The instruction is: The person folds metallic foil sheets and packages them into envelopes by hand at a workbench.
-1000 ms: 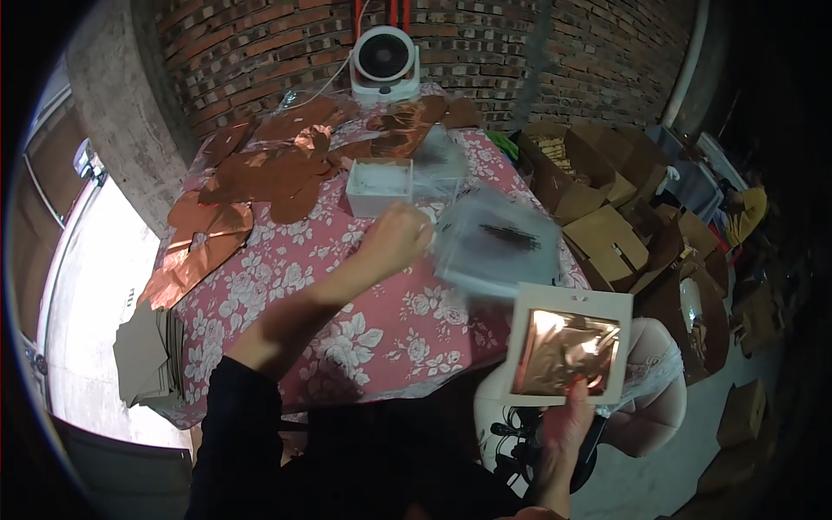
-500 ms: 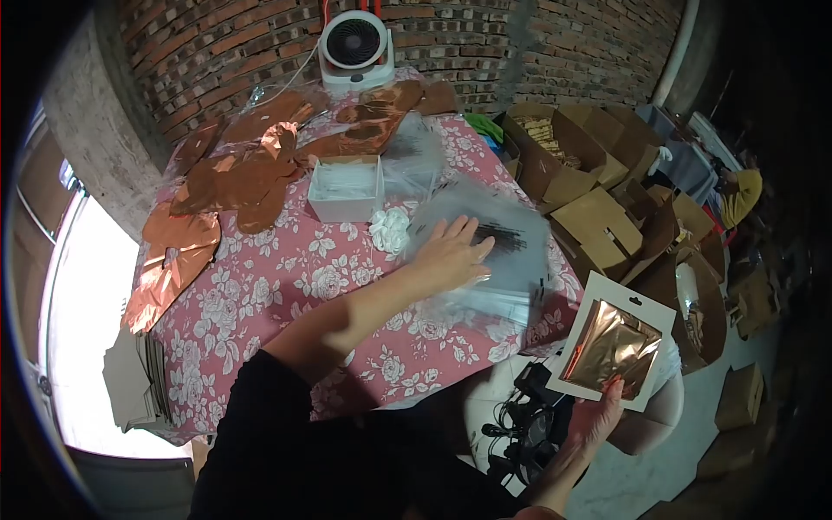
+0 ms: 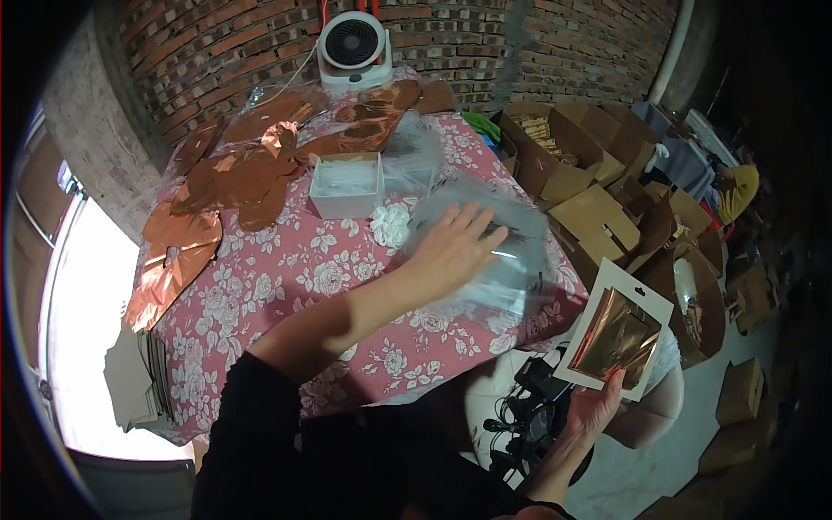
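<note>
My left hand (image 3: 452,251) lies with fingers spread on a stack of clear plastic bags (image 3: 527,232) near the table's right side. Dark printing shows through the bags, partly hidden by my fingers. Off the table's right edge, my right hand (image 3: 596,407) grips the lower edge of a white hang-hole card (image 3: 650,300). A folded copper-coloured foil piece (image 3: 614,340) rests against that card, under my thumb. Just left of the bags is a white ruffled cloth band (image 3: 391,225). Behind it stands a small white box (image 3: 345,206) with clear sleeves inside.
Copper foil sheets (image 3: 238,186) cover the table's back left. Grey cards (image 3: 139,381) stack at the left corner. A white fan (image 3: 354,52) stands at the back. Open cartons (image 3: 598,221) crowd the right. Black cables (image 3: 520,416) lie on a chair (image 3: 477,403) below.
My left hand has shifted slightly, its fingers spreading and moving a little right over the bags, which have slid a bit. The card in my right hand has tilted and lowered slightly.
</note>
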